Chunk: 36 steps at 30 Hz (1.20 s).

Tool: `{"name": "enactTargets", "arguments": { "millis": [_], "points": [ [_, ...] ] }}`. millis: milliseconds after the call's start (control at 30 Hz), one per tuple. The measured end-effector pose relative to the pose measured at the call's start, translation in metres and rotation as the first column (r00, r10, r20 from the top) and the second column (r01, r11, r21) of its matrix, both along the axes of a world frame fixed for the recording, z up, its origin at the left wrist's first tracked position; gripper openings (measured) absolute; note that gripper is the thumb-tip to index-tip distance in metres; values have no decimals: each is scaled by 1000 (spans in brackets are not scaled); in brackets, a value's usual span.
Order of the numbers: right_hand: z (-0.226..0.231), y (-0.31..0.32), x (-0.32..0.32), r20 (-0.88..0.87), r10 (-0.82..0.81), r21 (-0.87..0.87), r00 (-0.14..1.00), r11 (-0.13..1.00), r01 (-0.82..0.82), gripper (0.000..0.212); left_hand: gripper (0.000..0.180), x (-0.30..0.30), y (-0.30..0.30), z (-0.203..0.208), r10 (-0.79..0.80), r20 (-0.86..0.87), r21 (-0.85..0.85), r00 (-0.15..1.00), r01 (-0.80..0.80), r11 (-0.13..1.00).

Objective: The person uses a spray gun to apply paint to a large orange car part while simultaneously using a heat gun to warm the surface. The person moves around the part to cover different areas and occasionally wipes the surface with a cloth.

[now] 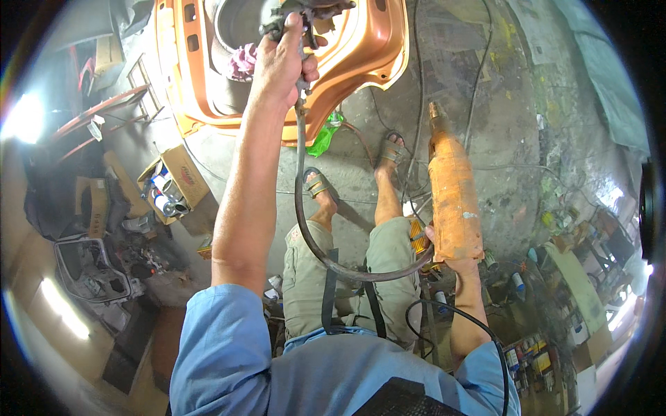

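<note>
My left hand (284, 66) is raised at the top of the picture, closed around the grip of a dark spray gun (302, 10) whose upper end is cut off by the frame. From the grip's bottom a dark hose (300, 173) hangs down and curves right. Its far end runs to the base of an orange-coated cylinder (454, 194) with a narrow nozzle-like tip. My right hand (444, 256) grips that cylinder's lower end, its fingers mostly hidden behind it. Before my left hand lies a large orange car body panel (385, 41) with a pink crumpled cloth (243, 62) on it.
A green plastic bag (325, 135) lies under the panel's edge near my feet. Dark cables (420, 76) snake over the concrete floor. An open cardboard box (189, 175) with cans stands at left, near a dark car door frame (94, 270). Cluttered shelves (534, 360) fill the lower right.
</note>
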State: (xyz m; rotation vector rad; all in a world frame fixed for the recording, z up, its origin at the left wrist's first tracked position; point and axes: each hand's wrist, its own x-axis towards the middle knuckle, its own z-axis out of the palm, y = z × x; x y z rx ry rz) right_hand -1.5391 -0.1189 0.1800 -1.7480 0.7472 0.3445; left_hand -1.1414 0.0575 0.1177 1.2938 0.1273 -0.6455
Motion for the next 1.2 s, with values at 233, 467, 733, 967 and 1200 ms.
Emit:
{"name": "enactTargets", "arguments": {
  "millis": [233,467,733,967,1200],
  "points": [
    [-8,-84,-20,-92,-258,393,962,878,273,32,40,-64,-1,-6,309,-52,471,950,-250,846],
    [47,-208,15,113,135,253,984,954,-160,61,45,-128,-2,31,507,-368,413,780,-351,840],
    [54,-298,124,71,418,340,906,843,-416,57,43,-152,-61,44,604,-425,533,674,-353,769],
    [31,-399,222,-226,472,201,852,878,-433,24,48,-138,-109,31,810,-448,645,379,-490,586],
    [79,-429,388,-459,715,355,528,692,-629,54,56,-124,-153,43,880,-458,633,126,-649,422]
  ]
}}
